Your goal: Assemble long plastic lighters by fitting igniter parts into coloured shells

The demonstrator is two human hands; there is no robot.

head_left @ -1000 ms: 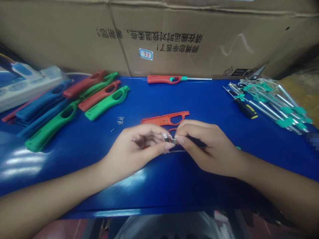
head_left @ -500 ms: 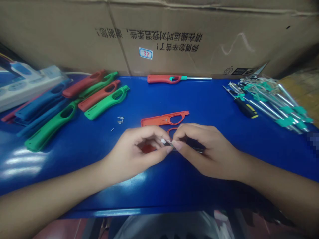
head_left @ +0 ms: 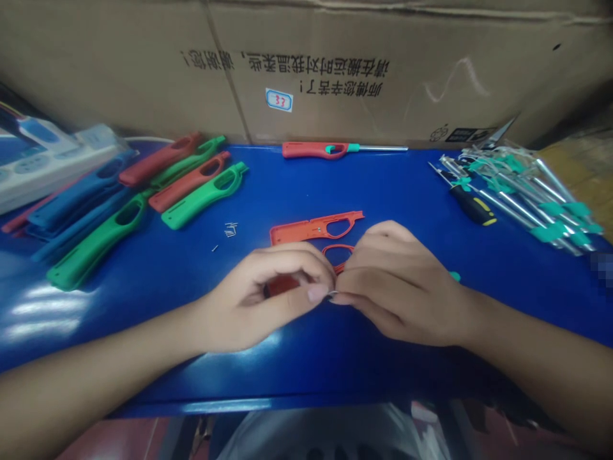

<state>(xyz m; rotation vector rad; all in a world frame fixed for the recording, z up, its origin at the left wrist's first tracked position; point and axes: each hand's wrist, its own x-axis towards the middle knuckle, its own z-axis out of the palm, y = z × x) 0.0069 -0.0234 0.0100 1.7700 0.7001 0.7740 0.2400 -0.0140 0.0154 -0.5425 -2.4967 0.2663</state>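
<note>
Over the middle of the blue table, my left hand (head_left: 280, 297) and my right hand (head_left: 402, 287) meet at the fingertips. Both pinch a small dark part with a thin wire (head_left: 331, 294), mostly hidden by the fingers, so its kind cannot be made out. Just beyond them lies an open orange-red lighter handle half (head_left: 313, 230), its inner side up. A second orange-red handle half (head_left: 339, 250) lies partly under my hands, with only its trigger loop and a bit of its body showing. A green tip (head_left: 454, 276) pokes out behind my right wrist.
Green, red and blue handle shells (head_left: 204, 195) lie at left beside a white power strip (head_left: 57, 160). Small screws (head_left: 230, 229) are nearby. An assembled red lighter (head_left: 316, 150) lies before the cardboard box (head_left: 306, 38). At right are metal lighter tubes (head_left: 522, 198) and a screwdriver (head_left: 472, 204).
My right hand has turned over, its back now facing up and its fingers curled. The small white-tipped part seen between my fingertips is now mostly covered. The green tip has come into view.
</note>
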